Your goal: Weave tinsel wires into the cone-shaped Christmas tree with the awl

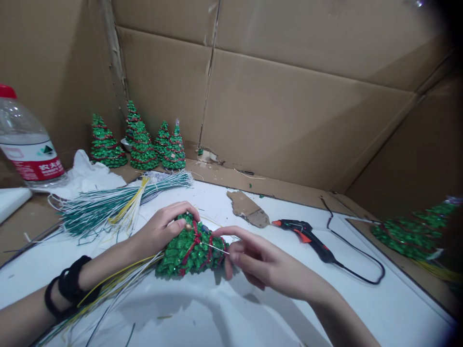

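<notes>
A green model Christmas tree [177,255] with red garlands lies on its side on the white tabletop, its tip pointing right. My left hand [170,224] is closed over its upper side near the base, with the thumb pressed on the surface. Yellow and white wires [133,272] trail out from the base under my left forearm. Between the thumb and fingers of my right hand [258,258] is a thin pale wire [217,248], its far end against the tree's branches. The index finger of that hand reaches to the tree's upper edge.
Behind my left hand lies a bundle of green and white wires [97,207]. Several finished trees [142,147] stand at the back left, near a water bottle [31,149]. A hot glue gun [307,236] and cardboard scrap [248,208] lie right; another tree [412,233] rests beyond.
</notes>
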`<action>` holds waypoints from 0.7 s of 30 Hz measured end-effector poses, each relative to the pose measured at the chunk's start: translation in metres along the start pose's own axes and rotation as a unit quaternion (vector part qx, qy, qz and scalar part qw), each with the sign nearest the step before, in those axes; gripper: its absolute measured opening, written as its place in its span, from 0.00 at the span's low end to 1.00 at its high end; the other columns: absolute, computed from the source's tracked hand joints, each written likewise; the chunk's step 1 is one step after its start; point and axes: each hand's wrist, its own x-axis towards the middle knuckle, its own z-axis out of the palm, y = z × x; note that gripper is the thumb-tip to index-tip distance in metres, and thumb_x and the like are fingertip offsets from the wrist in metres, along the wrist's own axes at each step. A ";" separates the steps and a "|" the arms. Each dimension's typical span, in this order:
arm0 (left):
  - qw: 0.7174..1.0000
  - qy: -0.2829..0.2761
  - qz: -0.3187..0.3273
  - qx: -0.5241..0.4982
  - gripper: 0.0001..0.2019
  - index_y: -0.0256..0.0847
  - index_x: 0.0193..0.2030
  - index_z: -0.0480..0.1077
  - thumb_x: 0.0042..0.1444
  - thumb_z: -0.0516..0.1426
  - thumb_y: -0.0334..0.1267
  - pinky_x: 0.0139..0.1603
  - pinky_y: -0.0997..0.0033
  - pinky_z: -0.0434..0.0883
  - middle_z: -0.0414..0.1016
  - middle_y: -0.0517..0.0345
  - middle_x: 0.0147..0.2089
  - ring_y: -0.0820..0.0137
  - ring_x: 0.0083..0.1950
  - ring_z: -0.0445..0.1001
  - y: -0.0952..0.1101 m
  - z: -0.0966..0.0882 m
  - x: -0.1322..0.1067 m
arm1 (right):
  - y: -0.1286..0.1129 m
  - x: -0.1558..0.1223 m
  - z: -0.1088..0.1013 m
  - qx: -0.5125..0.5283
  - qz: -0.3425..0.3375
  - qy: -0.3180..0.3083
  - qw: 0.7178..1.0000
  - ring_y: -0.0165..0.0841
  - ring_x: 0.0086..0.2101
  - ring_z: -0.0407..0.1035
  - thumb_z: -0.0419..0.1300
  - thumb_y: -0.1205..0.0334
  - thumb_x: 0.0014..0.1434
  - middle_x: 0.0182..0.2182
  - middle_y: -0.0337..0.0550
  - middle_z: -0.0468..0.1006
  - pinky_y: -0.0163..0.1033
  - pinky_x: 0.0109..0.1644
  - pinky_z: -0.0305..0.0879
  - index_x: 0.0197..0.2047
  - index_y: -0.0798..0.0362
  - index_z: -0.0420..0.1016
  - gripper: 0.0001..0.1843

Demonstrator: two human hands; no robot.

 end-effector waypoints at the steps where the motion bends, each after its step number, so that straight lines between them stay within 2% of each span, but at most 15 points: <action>1: 1.000 0.001 -0.004 -0.002 0.21 0.39 0.38 0.67 0.58 0.42 0.52 0.45 0.65 0.65 0.71 0.55 0.38 0.64 0.41 0.68 0.001 0.000 0.000 | 0.000 0.000 0.003 -0.060 -0.006 0.026 0.998 0.24 0.23 0.57 0.47 0.60 0.66 0.29 0.37 0.72 0.30 0.26 0.56 0.58 0.48 0.61 0.18; 4: 1.000 0.000 -0.011 -0.010 0.21 0.39 0.38 0.67 0.58 0.42 0.52 0.45 0.65 0.64 0.71 0.55 0.38 0.63 0.41 0.68 0.002 0.000 0.000 | 0.000 -0.002 0.011 -0.208 -0.032 0.081 0.974 0.28 0.30 0.61 0.46 0.62 0.66 0.29 0.38 0.71 0.34 0.34 0.59 0.60 0.45 0.62 0.20; 7: 1.000 0.000 -0.012 -0.011 0.21 0.39 0.38 0.67 0.58 0.42 0.52 0.45 0.65 0.64 0.71 0.54 0.38 0.63 0.41 0.68 0.003 0.000 0.000 | 0.003 -0.001 0.016 -0.257 -0.065 0.099 0.959 0.30 0.31 0.62 0.46 0.64 0.66 0.31 0.39 0.72 0.36 0.36 0.59 0.61 0.43 0.61 0.22; 11: 1.000 0.002 -0.016 -0.011 0.21 0.39 0.39 0.66 0.58 0.41 0.52 0.46 0.64 0.64 0.71 0.54 0.38 0.63 0.41 0.68 0.004 0.000 0.000 | 0.005 0.001 0.019 -0.256 -0.105 0.105 0.955 0.30 0.31 0.63 0.45 0.66 0.65 0.33 0.40 0.73 0.35 0.36 0.59 0.61 0.42 0.60 0.23; 21: 0.999 0.008 -0.023 -0.028 0.21 0.38 0.38 0.66 0.58 0.42 0.52 0.45 0.65 0.64 0.71 0.54 0.38 0.63 0.40 0.67 0.003 0.000 0.000 | 0.012 0.008 0.019 -0.200 -0.117 0.097 0.968 0.27 0.26 0.60 0.44 0.66 0.65 0.26 0.36 0.68 0.32 0.31 0.58 0.60 0.47 0.62 0.21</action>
